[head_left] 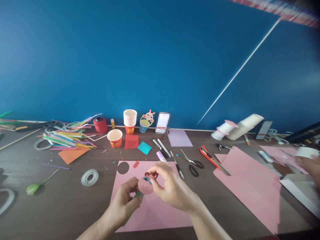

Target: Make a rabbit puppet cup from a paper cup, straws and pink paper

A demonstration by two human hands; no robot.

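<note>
A pink paper disc (144, 187) with a dark blue patch and a small red piece at its top is held up between both hands. My left hand (126, 196) is closed at its lower left, around a thin green strip or straw that runs down past the fingers. With fingertips pinched at the upper right edge of the disc, my right hand (170, 186) grips it near the red piece. Beneath both hands lies a pink sheet (160, 216) with a round hole cut in its upper left corner. A small red scrap (135, 164) rests on that sheet.
Scissors (191, 162), a pen (177, 165) and an orange utility knife (212, 158) lie to the right, by more pink sheets (252, 186). Paper cups (115, 138), a tape roll (90, 177) and colored sticks (62, 139) are leftward. Another person's hand (308, 166) is at far right.
</note>
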